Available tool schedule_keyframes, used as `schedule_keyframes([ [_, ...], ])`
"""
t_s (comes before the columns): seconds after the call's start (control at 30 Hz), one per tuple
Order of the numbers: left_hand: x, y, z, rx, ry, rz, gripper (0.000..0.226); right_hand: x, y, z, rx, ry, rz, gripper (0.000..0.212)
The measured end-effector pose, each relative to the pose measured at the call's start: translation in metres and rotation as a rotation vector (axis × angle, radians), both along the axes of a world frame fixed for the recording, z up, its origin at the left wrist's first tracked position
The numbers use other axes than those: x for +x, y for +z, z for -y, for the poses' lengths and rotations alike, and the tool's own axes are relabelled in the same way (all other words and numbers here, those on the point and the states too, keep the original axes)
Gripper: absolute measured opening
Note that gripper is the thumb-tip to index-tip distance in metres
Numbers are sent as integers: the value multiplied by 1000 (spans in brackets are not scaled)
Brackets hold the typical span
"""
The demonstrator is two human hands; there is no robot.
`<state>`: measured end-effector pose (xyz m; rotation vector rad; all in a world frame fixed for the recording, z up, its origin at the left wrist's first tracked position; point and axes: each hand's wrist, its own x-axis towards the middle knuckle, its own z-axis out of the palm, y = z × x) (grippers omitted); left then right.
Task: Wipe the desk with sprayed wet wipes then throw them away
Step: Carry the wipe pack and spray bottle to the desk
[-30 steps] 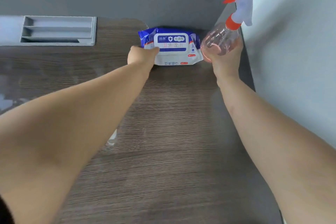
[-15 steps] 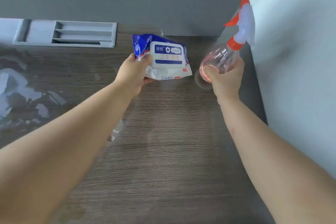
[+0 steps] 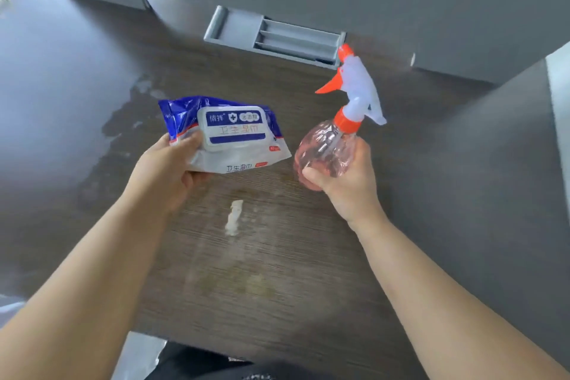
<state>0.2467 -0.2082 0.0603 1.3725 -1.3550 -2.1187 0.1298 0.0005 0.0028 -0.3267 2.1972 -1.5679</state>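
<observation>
While my left hand (image 3: 166, 170) grips the wet-wipe pack (image 3: 228, 136) above the desk (image 3: 277, 271), my right hand (image 3: 345, 182) is curled round the spray bottle (image 3: 327, 151), held beside the pack.

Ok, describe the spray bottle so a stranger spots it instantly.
Over the dark wood-grain desk, the right hand grips the spray bottle by its body. Unlike the blue-and-white wipes pack beside it, it is clear pink with an orange collar.
</observation>
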Motion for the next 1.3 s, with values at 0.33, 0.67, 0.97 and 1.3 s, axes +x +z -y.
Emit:
schedule_keyframes([
  [0.33,142,-8,194,-61,-47,29,16,120,-9,207,3,106,98,78],
  [0.67,208,-40,300,144,-165,76,17,139,-21,345,29,175,68,91],
  [0.97,214,-67,300,-881,-374,562,74,133,-40,373,134,176,-26,99],
  [1.3,200,-89,282,-1245,-815,509,82,136,-36,382,250,91,-234,101],
])
